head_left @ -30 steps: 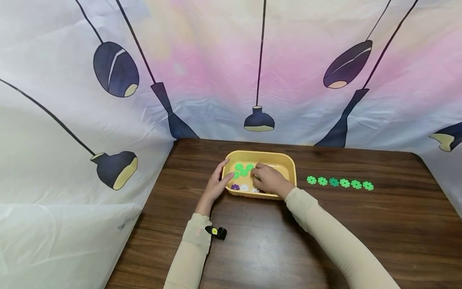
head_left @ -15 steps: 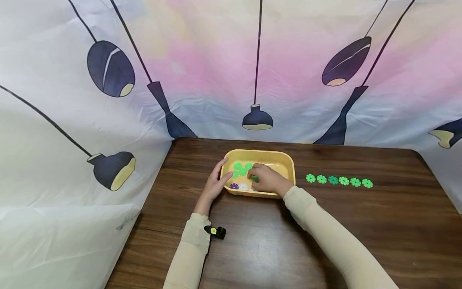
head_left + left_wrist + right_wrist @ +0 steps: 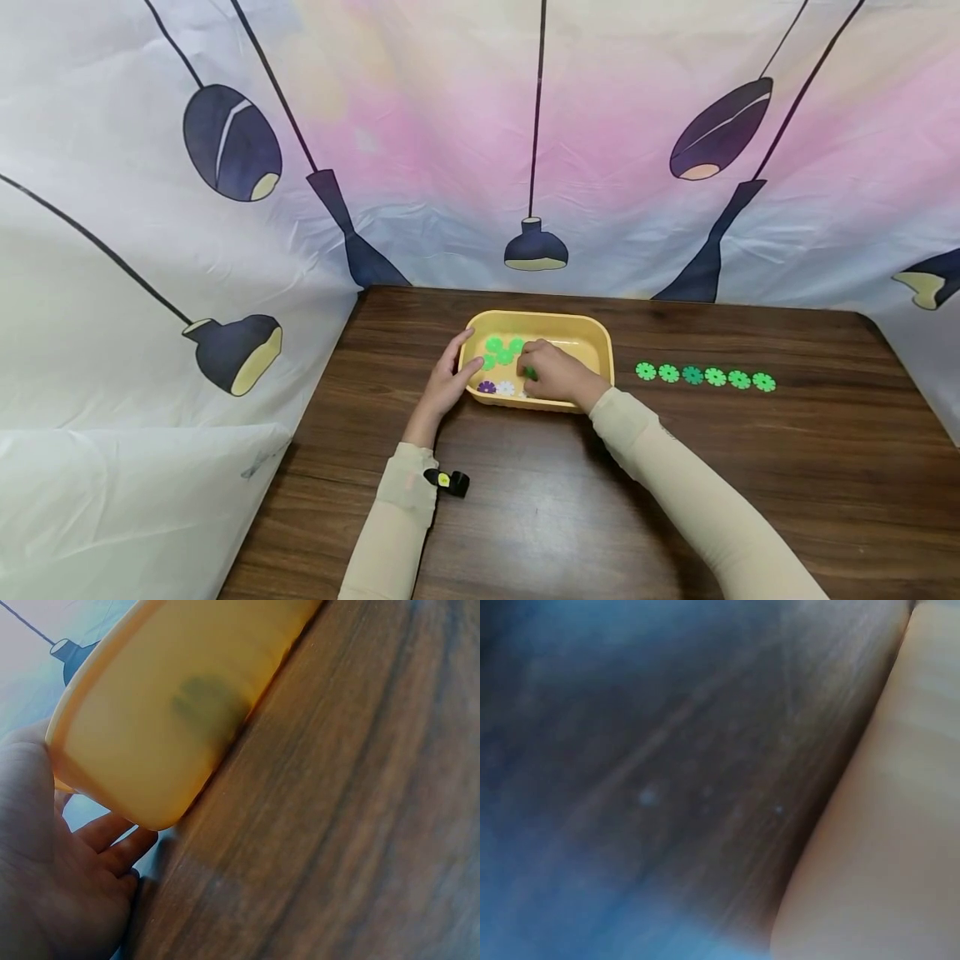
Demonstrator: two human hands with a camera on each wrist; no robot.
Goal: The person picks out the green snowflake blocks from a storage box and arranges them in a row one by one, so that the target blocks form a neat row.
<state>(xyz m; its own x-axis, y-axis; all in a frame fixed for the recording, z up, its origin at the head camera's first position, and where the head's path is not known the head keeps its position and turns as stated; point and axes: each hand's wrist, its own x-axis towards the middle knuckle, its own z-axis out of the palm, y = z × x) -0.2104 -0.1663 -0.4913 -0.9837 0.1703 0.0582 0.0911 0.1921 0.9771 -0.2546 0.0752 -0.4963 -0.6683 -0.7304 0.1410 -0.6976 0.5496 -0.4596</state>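
Yellow tray [image 3: 536, 322]: my left grip [image 3: 446, 384] pinches it at nine o'clock, my right grip [image 3: 557, 372] pinches a green piece [image 3: 530, 372].

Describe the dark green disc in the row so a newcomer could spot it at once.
On the brown table, to the right of the yellow tray, lies a row of six flower-shaped discs. The dark green disc is third, counting from the tray; its five neighbours in the row are all a brighter green.

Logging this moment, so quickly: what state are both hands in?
Left hand: holding the yellow plastic tray by its end.
Right hand: pinching a green flower-shaped disc.
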